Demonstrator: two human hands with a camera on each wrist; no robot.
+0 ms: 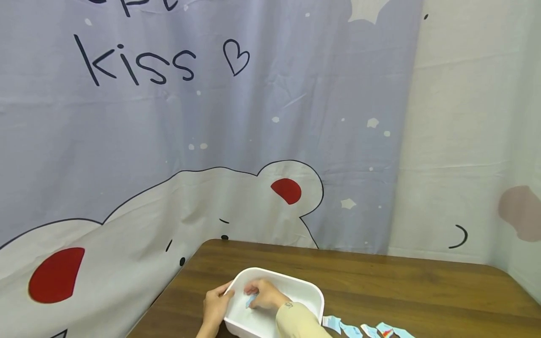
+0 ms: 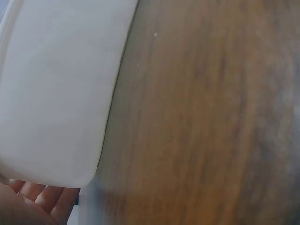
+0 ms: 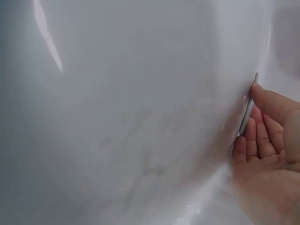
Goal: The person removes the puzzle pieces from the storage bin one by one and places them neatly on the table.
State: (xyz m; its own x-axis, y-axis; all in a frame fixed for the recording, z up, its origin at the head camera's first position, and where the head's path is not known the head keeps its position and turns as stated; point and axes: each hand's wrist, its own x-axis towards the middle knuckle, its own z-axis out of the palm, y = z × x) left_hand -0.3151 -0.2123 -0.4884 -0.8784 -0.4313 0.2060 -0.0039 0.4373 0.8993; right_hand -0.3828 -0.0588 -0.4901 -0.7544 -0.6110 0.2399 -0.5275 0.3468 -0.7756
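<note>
A white plastic bin point(image 1: 297, 287) stands on the table near the bottom of the head view. My left hand point(image 1: 216, 305) grips its left wall, thumb over the rim; in the left wrist view the fingers point(image 2: 49, 199) curl at the bin's end. My right hand point(image 1: 266, 294) reaches inside the bin. Between its thumb and fingertips it pinches a thin light-blue flat piece point(image 1: 251, 300), perhaps a jigsaw piece, seen edge-on as a thin grey strip in the right wrist view. The piece is close to the bin's inner surface; whether it touches is unclear.
Several similar light-blue pieces point(image 1: 351, 330) lie in a row to the right of the bin, one with a red and yellow patch. The brown wooden table point(image 1: 380, 277) reaches back to a printed curtain point(image 1: 296, 117).
</note>
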